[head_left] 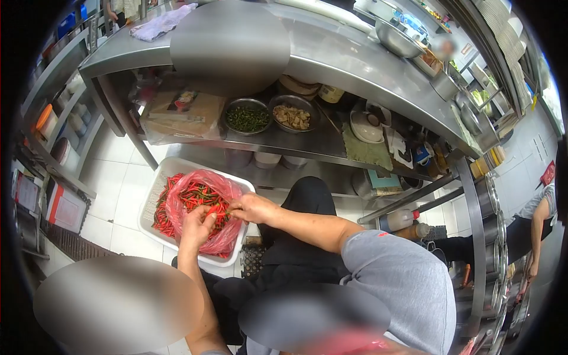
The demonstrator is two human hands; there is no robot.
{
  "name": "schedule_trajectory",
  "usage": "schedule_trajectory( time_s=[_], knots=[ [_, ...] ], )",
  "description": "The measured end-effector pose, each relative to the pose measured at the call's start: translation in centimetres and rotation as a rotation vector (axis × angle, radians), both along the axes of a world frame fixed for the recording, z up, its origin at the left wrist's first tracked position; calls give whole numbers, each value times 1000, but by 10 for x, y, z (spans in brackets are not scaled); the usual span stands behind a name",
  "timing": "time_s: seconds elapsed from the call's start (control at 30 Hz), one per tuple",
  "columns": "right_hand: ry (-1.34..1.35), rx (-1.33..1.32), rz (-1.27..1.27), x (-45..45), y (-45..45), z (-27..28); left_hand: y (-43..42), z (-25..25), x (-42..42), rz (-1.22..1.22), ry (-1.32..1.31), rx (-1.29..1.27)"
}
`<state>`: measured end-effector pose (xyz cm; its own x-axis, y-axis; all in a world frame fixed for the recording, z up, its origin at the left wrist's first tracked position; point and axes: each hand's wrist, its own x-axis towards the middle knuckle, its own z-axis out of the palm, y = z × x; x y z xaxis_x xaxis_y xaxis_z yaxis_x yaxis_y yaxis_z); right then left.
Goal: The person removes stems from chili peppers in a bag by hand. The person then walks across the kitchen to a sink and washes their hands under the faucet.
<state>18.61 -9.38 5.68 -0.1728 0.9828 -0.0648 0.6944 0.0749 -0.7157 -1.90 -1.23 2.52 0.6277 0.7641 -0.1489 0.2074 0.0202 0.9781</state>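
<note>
Red and green chili peppers (198,194) fill a pink plastic bag (175,204) that stands open in a white plastic basket (148,214) on the floor. More red peppers lie in the basket beside the bag. Over the bag's opening, my left hand (198,225) has its thumb and fingers pinched on a red pepper. Close to its right, my right hand (254,208) is closed at the fingertips, near the bag's right side; what it pinches is too small to make out.
Behind the basket stands a steel table (331,65), its lower shelf holding a bowl of green peppers (247,116), a bowl of pale pieces (291,116) and a wrapped package (180,115). A metal rack (71,171) is at left. Another person's arm (537,236) shows at far right.
</note>
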Motion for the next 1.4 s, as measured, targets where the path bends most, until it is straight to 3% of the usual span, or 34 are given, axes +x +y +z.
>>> schedule_trajectory(
  time_s=[0.03, 0.17, 0.27, 0.33, 0.4, 0.47, 0.57, 0.6, 1.03, 1.1, 1.13, 1.2, 1.27, 1.33, 1.4],
  knots=[
    [-26, -123, -42, -5, -3, 12, -2, 1, 1, -27, 52, 36],
    [-82, 91, 2, -5, -10, -22, -4, -2, 3, -67, 140, 157],
    [-93, 21, -68, 6, -16, -13, 0, 0, -3, 6, 183, 233],
    [56, 69, -276, 17, -16, -13, 4, 1, -9, 85, 217, 250],
    [178, 59, -452, 22, -15, -5, 5, 1, -15, 74, 395, 577],
    [117, 106, -428, 17, -11, -2, -4, -4, -7, -22, 384, 560],
    [84, 346, -110, -1, -5, -7, -15, -2, 9, -90, 323, 533],
    [61, 208, -114, -9, -6, -4, -15, -1, 12, -90, 268, 516],
    [150, -132, -90, 0, 3, -21, -6, -7, 5, -47, 189, 511],
    [181, -142, -84, 0, 2, -19, -4, -10, 7, -58, 45, 231],
    [230, -149, -108, -2, 1, -14, -2, -7, 5, -54, 44, 234],
    [277, -153, -128, -4, -1, -8, 2, 2, 2, -53, -185, -314],
    [468, -171, -174, -7, -2, -7, 4, 1, 2, -28, -324, -384],
    [464, -120, -163, -13, -3, -1, 6, 1, 2, 38, -528, -577],
    [459, -70, -154, -18, -4, 10, 7, 0, 3, 51, -552, -600]
  ],
)
